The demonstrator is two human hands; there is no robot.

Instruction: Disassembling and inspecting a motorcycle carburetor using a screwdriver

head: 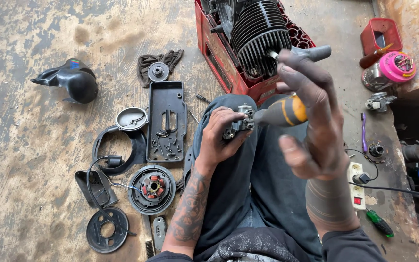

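Carburetor-like metal part [237, 123], small and grey, sits in the left hand [219, 138] just above the person's lap, over the dark trouser leg [258, 179]. The left fingers [226, 119] curl tight around it, thumb side toward the body, so the part's open face points to the person's right. From that side comes the screwdriver [280, 112]: its yellow-and-black handle lies nearly level, long axis running right to left, the shaft end meeting the part at the upper right corner. The tool and the part are touching, or so close that I cannot tell them apart. The right hand [316, 121] is raised nearer the camera and blurred; its palm wraps the handle, fingers partly spread, the thumb loose below. So the part lies to the left of the right hand, along the line of the tool, and the left hand is the one on it.

Nearer on the floor [34, 160], left of the knee, lie a round stator plate with copper coils [152, 188], a dark disc cover [106, 229] and a black rectangular tray of small screws [167, 121]. A white power strip [356, 187] and a green-handled screwdriver [379, 223] lie to the right. Farther off, a finned black engine cylinder [260, 36] rests in a red crate [219, 58], and a black shroud [71, 80] lies far left.
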